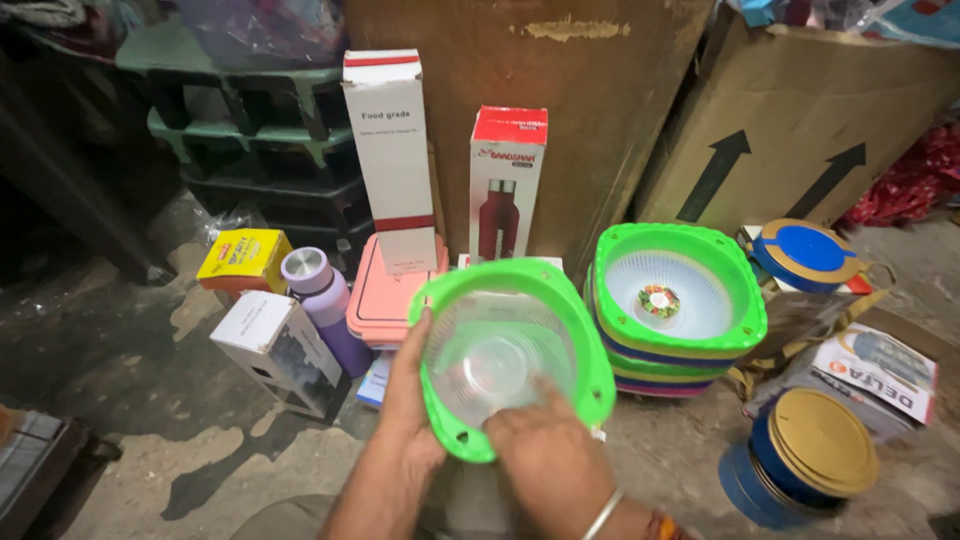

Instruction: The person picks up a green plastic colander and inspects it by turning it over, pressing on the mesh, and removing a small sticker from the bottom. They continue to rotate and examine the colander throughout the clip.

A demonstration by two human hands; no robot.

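Left hand [408, 385]: grips the left rim of the green-rimmed clear bowl [512, 352], thumb inside.
Right hand [545, 455]: fingers spread flat on the bowl's lower right.
Bowl: tilted toward the camera, held above the floor [150, 400], just left of the bowl stack [675, 310].

A stained grey concrete floor [150, 400] carries the goods: at left a white cardboard box [275, 350] beside an upright lilac steel-capped bottle [325, 305]; at right a stack of green-rimmed plastic bowls [680, 300]; near right a blue gold-lidded container [805, 455].
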